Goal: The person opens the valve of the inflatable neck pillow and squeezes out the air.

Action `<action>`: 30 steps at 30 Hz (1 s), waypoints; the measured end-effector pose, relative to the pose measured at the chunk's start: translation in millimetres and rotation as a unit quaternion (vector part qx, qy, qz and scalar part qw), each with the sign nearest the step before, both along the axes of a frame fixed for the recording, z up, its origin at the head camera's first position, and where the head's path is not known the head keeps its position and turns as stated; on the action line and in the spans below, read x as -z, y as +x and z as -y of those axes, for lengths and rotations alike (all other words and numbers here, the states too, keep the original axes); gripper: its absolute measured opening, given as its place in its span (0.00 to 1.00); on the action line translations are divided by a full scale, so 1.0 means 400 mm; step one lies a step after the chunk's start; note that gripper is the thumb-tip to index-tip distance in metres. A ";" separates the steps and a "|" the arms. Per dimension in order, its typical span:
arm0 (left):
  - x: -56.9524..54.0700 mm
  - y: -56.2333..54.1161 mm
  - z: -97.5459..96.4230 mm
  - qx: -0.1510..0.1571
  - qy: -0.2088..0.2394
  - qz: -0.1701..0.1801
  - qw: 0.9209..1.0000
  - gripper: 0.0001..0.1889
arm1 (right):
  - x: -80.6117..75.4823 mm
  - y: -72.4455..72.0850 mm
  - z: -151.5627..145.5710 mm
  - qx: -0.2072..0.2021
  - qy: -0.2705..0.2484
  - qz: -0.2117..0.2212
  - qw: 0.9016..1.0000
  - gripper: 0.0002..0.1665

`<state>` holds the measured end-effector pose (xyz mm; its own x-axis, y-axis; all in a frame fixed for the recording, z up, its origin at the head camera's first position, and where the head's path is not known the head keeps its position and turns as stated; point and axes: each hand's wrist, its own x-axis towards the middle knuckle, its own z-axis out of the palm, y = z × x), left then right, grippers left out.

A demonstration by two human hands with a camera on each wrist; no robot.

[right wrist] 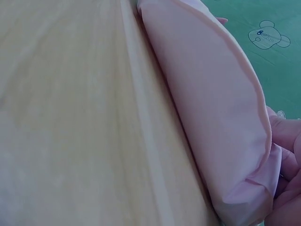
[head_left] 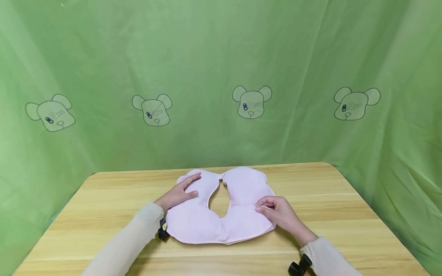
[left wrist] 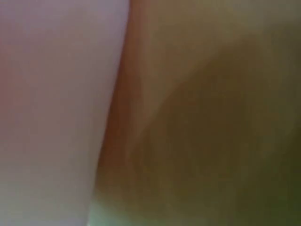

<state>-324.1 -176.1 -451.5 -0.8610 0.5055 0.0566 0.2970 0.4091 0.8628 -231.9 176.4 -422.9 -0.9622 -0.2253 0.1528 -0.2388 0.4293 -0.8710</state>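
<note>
A pale pink, puffy neck pillow (head_left: 203,226) lies on the wooden table, with a seam round its edge and an oval hole in the middle. Its two ends meet at the far side. My left hand (head_left: 179,194) rests on the pillow's left side with the fingers spread. On the right side, my right hand (head_left: 277,211) pinches the pillow at a small clear piece (head_left: 258,205), which looks like a valve. In the right wrist view, the fingers (right wrist: 287,132) grip a fold of the pink material. The left wrist view shows only a blurred pink surface (left wrist: 47,113) beside the table.
The wooden table (head_left: 103,207) extends to both sides of the pillow. Behind it hangs a green curtain (head_left: 200,57) printed with bear heads. Small black wrist cameras (head_left: 299,265) sit at both cuffs.
</note>
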 end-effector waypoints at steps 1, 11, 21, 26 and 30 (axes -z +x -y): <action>0.002 0.000 -0.001 0.002 -0.001 -0.003 1.000 0.35 | 0.000 0.000 0.000 -0.001 -0.001 0.000 1.000 0.04; 0.012 0.001 -0.009 0.009 0.002 -0.025 1.000 0.30 | 0.024 -0.016 -0.008 -0.003 -0.001 -0.001 1.000 0.04; 0.016 0.004 -0.022 0.002 -0.002 -0.047 0.999 0.29 | 0.082 -0.051 -0.031 -0.002 -0.015 0.003 1.000 0.07; 0.019 0.006 -0.027 0.005 -0.005 -0.064 0.998 0.30 | 0.079 -0.049 -0.031 -0.009 -0.015 -0.004 1.000 0.08; 0.024 0.004 -0.028 0.001 -0.014 -0.079 0.997 0.30 | 0.078 -0.049 -0.032 -0.011 -0.014 -0.006 1.000 0.08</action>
<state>-322.6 -164.8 -461.0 -0.8418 0.5100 0.1769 0.4282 0.4315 0.7940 -251.3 189.1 -454.1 -0.9553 -0.2419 0.1699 -0.2577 0.3999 -0.8796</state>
